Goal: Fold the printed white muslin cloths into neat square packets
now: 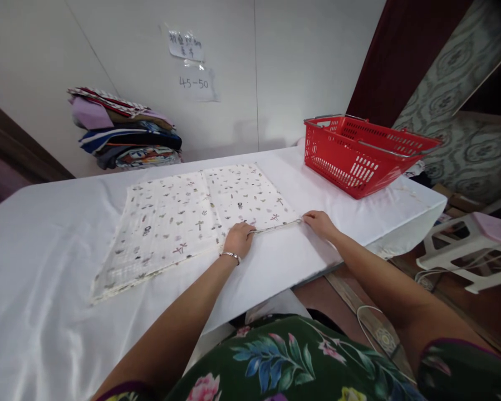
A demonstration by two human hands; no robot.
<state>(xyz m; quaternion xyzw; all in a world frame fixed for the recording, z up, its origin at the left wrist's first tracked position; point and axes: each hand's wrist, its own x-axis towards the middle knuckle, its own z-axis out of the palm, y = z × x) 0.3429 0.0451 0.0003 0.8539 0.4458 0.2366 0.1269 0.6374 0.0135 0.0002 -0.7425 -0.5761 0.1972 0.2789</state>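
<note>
A cream cloth [179, 217] with small printed motifs lies on the white-covered surface [45, 239], layers showing along its near edge and a crease running across it. The left hand [239, 240], with a bracelet [230, 256] at its wrist, rests on that near edge, fingers curled (whether they pinch the layers, I cannot tell). Reading the clock from this hand, most of the cloth spreads towards 10 o'clock. At 3 o'clock the right hand [319, 224] pinches the cloth's near right corner between thumb and fingers. A red basket [338, 153] stands at 2 o'clock, well apart from the cloth. Between 10 and 11 o'clock sits a pile of folded fabrics [129, 133]; at 11, 2 paper signs [198, 84] hang on the wall [309, 55], the lower reading "45-50".
</note>
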